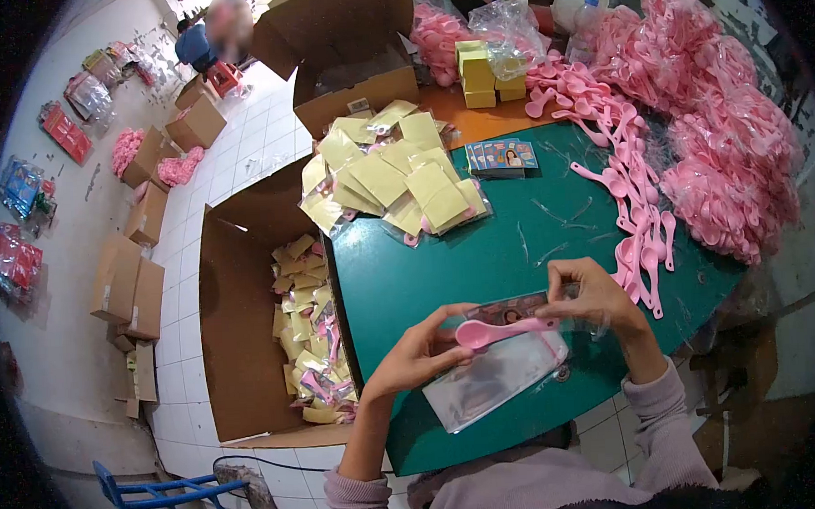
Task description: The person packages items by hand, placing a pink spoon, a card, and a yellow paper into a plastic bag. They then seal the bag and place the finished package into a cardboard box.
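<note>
My left hand (421, 352) is closed, with its thumb by the bowl of a pink plastic spoon (497, 331) and a finger at the left end of a printed card (514, 309). The spoon lies lengthwise in front of the card. At the card's right end, my right hand (596, 296) pinches what looks like the edge of a clear plastic bag (569, 308); its fingertips partly hide it. Below both hands, a stack of clear plastic bags (486, 387) rests on the green table (381, 274).
Loose pink spoons (637, 194) trail along the right, beside bulging bags of spoons (726, 159). Filled packets with yellow cards (390, 169) are heaped at the back left. A stack of printed cards (501, 157) sits behind. Left of the table stands an open cardboard box (246, 316) containing packets.
</note>
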Available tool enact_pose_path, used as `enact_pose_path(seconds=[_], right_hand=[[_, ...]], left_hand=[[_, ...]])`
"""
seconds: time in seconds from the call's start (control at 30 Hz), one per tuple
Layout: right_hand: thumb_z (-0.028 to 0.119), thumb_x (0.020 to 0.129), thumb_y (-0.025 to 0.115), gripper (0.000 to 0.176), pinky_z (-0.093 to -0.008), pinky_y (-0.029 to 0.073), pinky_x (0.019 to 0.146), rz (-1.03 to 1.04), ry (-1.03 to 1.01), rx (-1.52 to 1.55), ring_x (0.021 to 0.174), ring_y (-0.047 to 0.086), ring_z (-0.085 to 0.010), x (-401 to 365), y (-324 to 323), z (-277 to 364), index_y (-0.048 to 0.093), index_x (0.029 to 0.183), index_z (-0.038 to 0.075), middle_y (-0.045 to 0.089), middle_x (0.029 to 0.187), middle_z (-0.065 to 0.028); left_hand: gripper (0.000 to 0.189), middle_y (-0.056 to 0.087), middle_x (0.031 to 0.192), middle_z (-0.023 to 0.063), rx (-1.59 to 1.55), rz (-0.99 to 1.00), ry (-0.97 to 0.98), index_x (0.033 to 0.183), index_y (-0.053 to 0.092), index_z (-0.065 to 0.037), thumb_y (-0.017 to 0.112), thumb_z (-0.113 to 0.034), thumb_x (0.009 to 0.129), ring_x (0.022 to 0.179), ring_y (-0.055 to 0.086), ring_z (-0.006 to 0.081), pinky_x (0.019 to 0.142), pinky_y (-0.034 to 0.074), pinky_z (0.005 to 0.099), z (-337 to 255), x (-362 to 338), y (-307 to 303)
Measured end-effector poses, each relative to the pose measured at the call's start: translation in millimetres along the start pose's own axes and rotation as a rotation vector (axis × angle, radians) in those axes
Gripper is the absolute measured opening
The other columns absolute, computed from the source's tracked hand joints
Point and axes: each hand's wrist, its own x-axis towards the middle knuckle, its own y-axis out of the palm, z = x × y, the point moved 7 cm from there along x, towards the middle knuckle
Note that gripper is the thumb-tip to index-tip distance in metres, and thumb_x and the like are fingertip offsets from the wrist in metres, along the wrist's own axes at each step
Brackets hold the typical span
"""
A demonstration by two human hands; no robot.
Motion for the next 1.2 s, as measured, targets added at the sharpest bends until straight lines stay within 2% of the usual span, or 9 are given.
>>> enact_pose_path(seconds=[0.13,0.23,0.37,0.43,0.5,0.57,0.6,0.73,1.2], right_hand=[[0.010,0.070,0.070,0.017,-0.0220,0.041,0.059,-0.067,0.180,0.300,0.061,0.051,-0.0068,-8.4,7.9,-5.1,0.058,0.073,-0.001,0.057,0.067,-0.0018],[0.008,0.072,0.067,0.014,-0.0233,0.043,0.056,-0.019,0.110,0.202,0.062,0.052,-0.0066,-11.0,6.5,-15.8,0.059,0.078,-0.001,0.057,0.069,-0.0011],[0.008,0.072,0.067,0.014,-0.0266,0.045,0.059,-0.214,0.115,0.045,0.063,0.056,-0.0119,-7.8,2.4,-8.8,0.061,0.082,0.000,0.059,0.071,-0.0045],[0.009,0.070,0.068,0.014,-0.0288,0.046,0.059,-0.498,-0.239,-0.369,0.064,0.058,-0.0197,-6.0,-0.9,32.7,0.062,0.081,0.001,0.060,0.072,-0.0082],[0.012,0.070,0.067,0.021,-0.0331,0.046,0.067,-0.398,-0.242,-0.389,0.077,0.058,-0.0268,-1.3,14.4,36.8,0.061,0.088,0.004,0.060,0.086,-0.0115],[0.018,0.070,0.067,0.039,-0.0342,0.042,0.079,-0.099,-0.366,-0.697,0.094,0.054,-0.0255,-2.1,49.7,41.7,0.056,0.106,0.007,0.057,0.102,-0.0117],[0.023,0.072,0.065,0.035,-0.0367,0.037,0.083,-0.005,-0.295,-0.659,0.099,0.049,-0.0269,-1.5,58.3,33.6,0.056,0.102,0.009,0.052,0.107,-0.0109],[0.020,0.074,0.063,0.023,-0.0348,0.037,0.076,0.002,-0.309,-0.706,0.090,0.048,-0.0243,-0.3,75.2,25.4,0.056,0.092,0.008,0.051,0.091,-0.0083],[0.019,0.070,0.063,0.019,-0.0373,0.035,0.071,0.065,-0.336,-0.729,0.084,0.048,-0.0245,2.2,88.5,16.5,0.054,0.081,0.006,0.048,0.083,-0.0082]], left_hand=[[0.049,0.058,0.097,0.0082,-0.137,-0.047,-0.094,0.125,0.035,-0.004,0.059,-0.011,0.083,0.083,0.057,0.0122,0.073,0.048,0.0250,12.1,-2.1,-7.0],[0.044,0.058,0.100,0.0103,-0.064,0.031,-0.100,0.123,0.037,-0.003,0.056,-0.010,0.084,0.089,0.056,0.0131,0.075,0.048,0.0261,7.6,-2.8,1.7],[0.043,0.058,0.099,0.0146,0.090,-0.250,-0.042,0.128,0.028,-0.005,0.047,-0.012,0.089,0.090,0.057,0.0171,0.077,0.048,0.0281,11.1,-0.1,-1.1],[0.047,0.056,0.106,0.0180,0.054,-0.361,-0.054,0.133,0.020,-0.008,0.042,-0.014,0.092,0.096,0.057,0.0208,0.079,0.048,0.0310,15.8,-3.1,1.0],[0.051,0.053,0.110,0.0210,-0.469,-0.188,-0.216,0.136,0.006,-0.013,0.034,-0.019,0.094,0.099,0.056,0.0256,0.081,0.048,0.0339,27.5,-5.3,26.8],[0.051,0.049,0.116,0.0228,-0.423,-0.185,-0.197,0.137,0.001,-0.014,0.029,-0.023,0.095,0.103,0.054,0.0275,0.082,0.048,0.0365,33.6,-7.6,28.4],[0.051,0.049,0.116,0.0228,-0.421,-0.186,-0.189,0.137,0.002,-0.015,0.030,-0.022,0.095,0.102,0.054,0.0271,0.082,0.048,0.0368,35.1,-8.8,26.9],[0.051,0.050,0.113,0.0221,-0.295,-0.196,-0.172,0.137,0.002,-0.016,0.032,-0.017,0.095,0.102,0.054,0.0258,0.084,0.047,0.0368,42.4,-12.2,20.8],[0.052,0.057,0.101,0.0164,-0.400,-0.275,-0.236,0.137,0.012,-0.013,0.039,-0.012,0.092,0.092,0.058,0.0202,0.083,0.047,0.0339,41.3,-17.3,24.4]])
